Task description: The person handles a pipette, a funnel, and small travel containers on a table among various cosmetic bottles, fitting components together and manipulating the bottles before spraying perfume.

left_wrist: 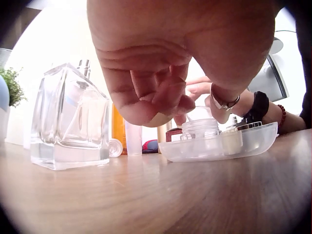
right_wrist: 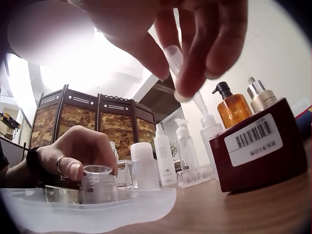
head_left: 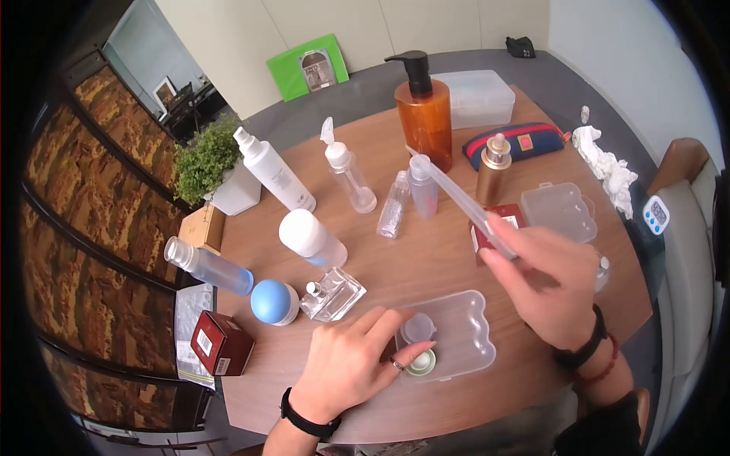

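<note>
My right hand (head_left: 544,281) pinches a long, translucent, tapered plastic stick (head_left: 464,199) between thumb and fingers, raised above the table. The stick (right_wrist: 199,103) also shows below the right fingers in the right wrist view. My left hand (head_left: 346,365) has thumb and fingers around a small clear round jar (head_left: 417,329), which looks open at the top in the right wrist view. The jar stands in a shallow clear tray (head_left: 473,334), beside a small green-rimmed round container (head_left: 421,363). In the left wrist view, part of the jar (left_wrist: 200,127) shows beyond the left hand (left_wrist: 180,44).
A glass bottle (head_left: 334,295) and blue-capped jar (head_left: 274,302) stand left of the tray. Behind are several bottles, including an amber pump bottle (head_left: 427,121), and a navy pouch (head_left: 525,143). A dark red box (head_left: 498,220) lies beyond the right hand; another clear case (head_left: 559,213) is at the right.
</note>
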The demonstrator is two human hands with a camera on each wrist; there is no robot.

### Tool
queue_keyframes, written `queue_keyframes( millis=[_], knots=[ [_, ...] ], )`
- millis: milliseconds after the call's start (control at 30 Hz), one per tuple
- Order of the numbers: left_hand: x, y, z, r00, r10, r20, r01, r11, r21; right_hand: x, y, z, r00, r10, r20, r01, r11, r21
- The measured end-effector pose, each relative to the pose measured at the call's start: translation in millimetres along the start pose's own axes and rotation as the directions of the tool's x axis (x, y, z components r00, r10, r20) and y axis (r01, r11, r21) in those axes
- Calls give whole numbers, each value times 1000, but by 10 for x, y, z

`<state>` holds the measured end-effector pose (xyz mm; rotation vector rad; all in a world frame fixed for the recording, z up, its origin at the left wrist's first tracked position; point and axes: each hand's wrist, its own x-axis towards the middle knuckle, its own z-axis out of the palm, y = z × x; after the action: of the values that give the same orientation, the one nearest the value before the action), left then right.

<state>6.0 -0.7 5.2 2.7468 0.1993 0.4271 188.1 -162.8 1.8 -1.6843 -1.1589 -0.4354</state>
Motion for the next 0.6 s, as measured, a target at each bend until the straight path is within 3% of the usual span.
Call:
queue_keyframes(
  millis=[67,133,233,333,600],
  knots=[
    [-6,2,3,1000,-10,-6,10,1000,20,-2,7,9,1000,26,8,-27,1000,12],
    [4,25,-2,1000,-8,-3,8,1000,16,13,10,-11,996,-81,-48,81,997,0],
    [11,23,4,1000,-6,-6,6,1000,-1,7,-14,-36,999,15,31,-15,1000,-15],
    [5,7,2,1000,-8,-16,8,1000,-11,10,3,-15,997,-78,-20,78,997,-11],
    [29,6,-9,1000,8,-26,-8,1000,3,34,-32,-64,1000,-12,1,12,999,-35]
  ],
)
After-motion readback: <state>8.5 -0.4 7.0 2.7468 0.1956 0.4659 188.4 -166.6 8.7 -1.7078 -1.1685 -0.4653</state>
